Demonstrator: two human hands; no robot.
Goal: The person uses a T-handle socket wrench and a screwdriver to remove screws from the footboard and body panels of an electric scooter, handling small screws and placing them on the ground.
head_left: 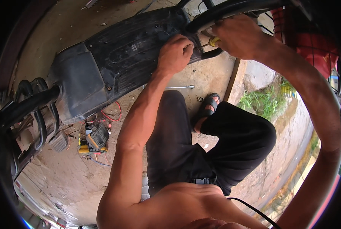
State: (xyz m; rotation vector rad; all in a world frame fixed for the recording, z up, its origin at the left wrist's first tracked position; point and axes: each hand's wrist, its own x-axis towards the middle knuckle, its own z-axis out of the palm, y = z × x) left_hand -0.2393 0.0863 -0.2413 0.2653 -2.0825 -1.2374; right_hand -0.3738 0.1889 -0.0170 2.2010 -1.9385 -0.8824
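Note:
My right hand (237,37) is closed round the yellow handle of a screwdriver (214,41), beneath a thick black curved tube (231,10). The screwdriver's thin shaft points left toward my left hand (175,53). That hand is closed, fingertips pinched together close to the shaft's tip; whatever lies between them is hidden. Both hands are at the right end of a long black plastic footboard (134,53) of a vehicle, and my left hand is over its near edge. A dark bracket (211,54) curves out under the screwdriver.
A metal wrench (182,87) lies on the floor beyond my knee. A dark box-shaped device (97,133) sits lower left among red and other wires, beside a pedal (59,142). Black bars (33,101) stand at the left. A raised edge (233,78) and grass (262,101) are at right.

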